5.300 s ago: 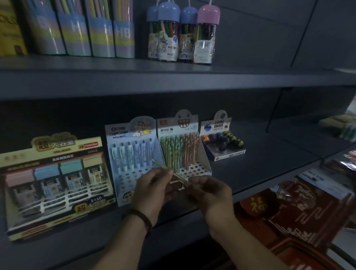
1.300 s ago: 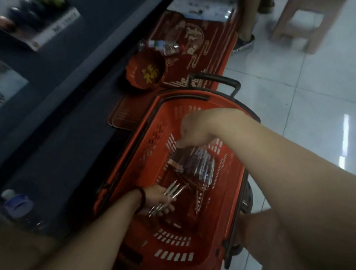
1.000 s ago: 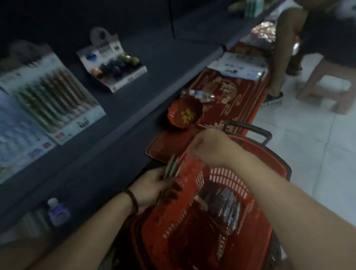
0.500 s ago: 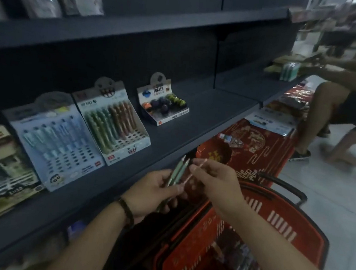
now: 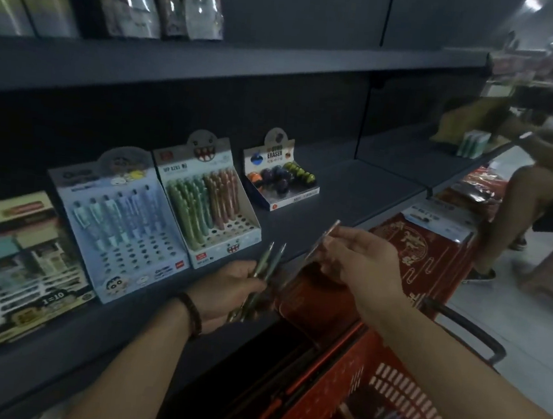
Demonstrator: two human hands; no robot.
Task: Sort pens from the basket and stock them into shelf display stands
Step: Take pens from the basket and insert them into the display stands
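**Pens in hand at shelf front**

The left hand (image 5: 235, 287) is gripping a small bundle of green pens (image 5: 265, 268), tips pointing up, just before the shelf (image 5: 353, 196) edge. The right hand (image 5: 356, 259) is pinching a single pen (image 5: 324, 242) between thumb and fingers, tilted. The green-and-pink pen stand (image 5: 209, 200) is sitting on the shelf, behind both hands. The red basket (image 5: 369, 394) is standing below.
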